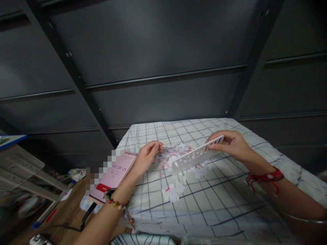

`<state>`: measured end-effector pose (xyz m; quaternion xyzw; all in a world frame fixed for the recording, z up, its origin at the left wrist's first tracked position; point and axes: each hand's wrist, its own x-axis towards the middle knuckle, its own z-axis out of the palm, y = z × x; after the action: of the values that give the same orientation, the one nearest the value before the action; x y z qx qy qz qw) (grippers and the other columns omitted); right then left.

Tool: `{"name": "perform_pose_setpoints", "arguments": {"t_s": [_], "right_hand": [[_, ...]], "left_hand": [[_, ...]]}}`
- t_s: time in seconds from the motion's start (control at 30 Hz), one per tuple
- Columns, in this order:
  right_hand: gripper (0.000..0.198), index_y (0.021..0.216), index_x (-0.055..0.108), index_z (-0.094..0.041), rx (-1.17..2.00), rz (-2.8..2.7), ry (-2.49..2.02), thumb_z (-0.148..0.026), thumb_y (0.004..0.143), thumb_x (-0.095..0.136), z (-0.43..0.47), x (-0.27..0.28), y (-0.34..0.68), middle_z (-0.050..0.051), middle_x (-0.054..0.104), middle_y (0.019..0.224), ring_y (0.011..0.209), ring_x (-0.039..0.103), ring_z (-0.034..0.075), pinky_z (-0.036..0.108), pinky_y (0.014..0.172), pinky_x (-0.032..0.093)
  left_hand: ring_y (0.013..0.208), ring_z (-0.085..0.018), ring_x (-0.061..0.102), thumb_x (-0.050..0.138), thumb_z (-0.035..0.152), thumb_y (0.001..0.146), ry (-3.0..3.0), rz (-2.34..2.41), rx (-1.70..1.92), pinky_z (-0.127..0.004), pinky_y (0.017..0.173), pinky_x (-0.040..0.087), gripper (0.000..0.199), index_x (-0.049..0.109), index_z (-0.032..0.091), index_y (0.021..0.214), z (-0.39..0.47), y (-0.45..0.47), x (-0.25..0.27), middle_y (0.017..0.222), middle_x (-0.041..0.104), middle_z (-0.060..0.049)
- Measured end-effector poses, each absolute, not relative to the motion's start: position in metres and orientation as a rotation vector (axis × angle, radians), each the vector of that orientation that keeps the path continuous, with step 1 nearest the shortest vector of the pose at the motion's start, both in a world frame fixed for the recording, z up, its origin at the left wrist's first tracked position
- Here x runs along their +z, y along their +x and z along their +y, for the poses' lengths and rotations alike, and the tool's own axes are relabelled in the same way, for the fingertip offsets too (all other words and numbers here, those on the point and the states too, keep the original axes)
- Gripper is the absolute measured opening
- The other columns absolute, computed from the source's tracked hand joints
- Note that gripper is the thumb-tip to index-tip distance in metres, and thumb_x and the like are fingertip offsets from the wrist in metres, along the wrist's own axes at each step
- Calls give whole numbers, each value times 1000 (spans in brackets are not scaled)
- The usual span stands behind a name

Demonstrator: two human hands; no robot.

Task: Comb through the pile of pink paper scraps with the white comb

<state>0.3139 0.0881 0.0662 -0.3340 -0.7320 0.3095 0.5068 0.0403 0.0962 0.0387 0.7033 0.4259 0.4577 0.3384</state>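
Note:
My right hand (231, 146) grips the far right end of a white slotted plastic panel (190, 161), thumb on the near side. The panel is tilted, its left end low among paper scraps; I cannot tell whether it is the side of a basket. Left of it, my left hand (150, 151) is closed, its fingers curled together beside the pile of torn paper scraps (182, 148), some white, some pinkish red. Whatever the fingers hold, if anything, is hidden. More white scraps (174, 193) lie on the checked tablecloth (212, 200) nearer to me.
A pink-screened phone (114, 173) showing a timer lies by my left forearm, with a black cable (88, 216) beside it. Dark metal panels (163, 98) rise behind the table. A white rack (25, 170) stands on the wooden floor (67, 214) at left.

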Motion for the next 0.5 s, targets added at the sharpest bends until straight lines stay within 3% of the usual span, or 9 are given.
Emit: {"name": "perform_pose_setpoints", "arguments": {"t_s": [0.5], "right_hand": [[10, 63, 66, -20, 708, -1792, -809, -28, 61, 72, 92, 71, 330, 1, 64, 59, 56, 57, 13, 25, 51, 42]], "left_hand": [[73, -14, 57, 43, 29, 83, 1819, 1123, 1204, -27, 69, 46, 20, 59, 16, 83, 98, 40, 37, 78, 63, -3]]}}
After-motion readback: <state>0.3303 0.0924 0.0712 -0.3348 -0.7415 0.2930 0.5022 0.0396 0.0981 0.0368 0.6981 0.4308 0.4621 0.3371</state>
